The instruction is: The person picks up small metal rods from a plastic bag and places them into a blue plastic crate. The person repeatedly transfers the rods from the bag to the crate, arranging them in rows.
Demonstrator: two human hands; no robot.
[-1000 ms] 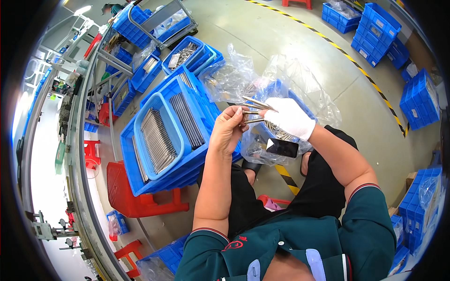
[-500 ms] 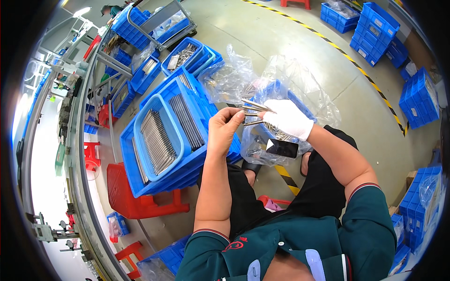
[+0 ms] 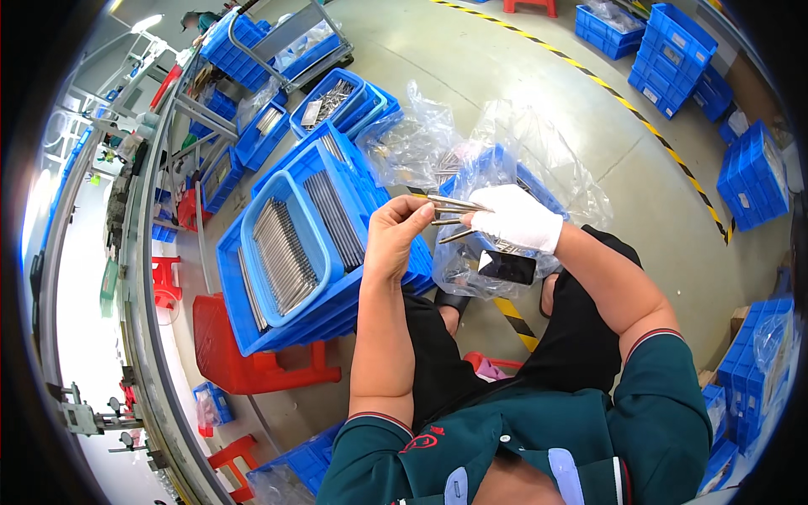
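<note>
Several slim metal rods (image 3: 454, 222) stick out leftward, fanned apart, from my right hand (image 3: 515, 217), which wears a white glove and is closed around them. My left hand (image 3: 394, 234), bare, pinches the left end of the uppermost rod between thumb and fingers. Below both hands stands a blue crate (image 3: 549, 195) lined with clear plastic, with more loose metal pieces in it, partly hidden by the glove. A black phone (image 3: 508, 267) lies on the plastic at its near side. To the left, a light blue tray (image 3: 251, 231) holds a neat row of similar rods (image 3: 286, 257).
The tray rests on stacked blue crates (image 3: 244, 324) beside a red stool (image 3: 220, 341). Behind them sits a blue bin of metal parts (image 3: 358, 88). Crumpled clear plastic (image 3: 408, 139) spreads on the floor. More blue crates (image 3: 752, 181) stand at the right, past a black-yellow floor line (image 3: 627, 97).
My gloved hand has dropped slightly, and the rods in it have shifted in their fan. My left hand has moved slightly left and now pinches the uppermost rod's end.
</note>
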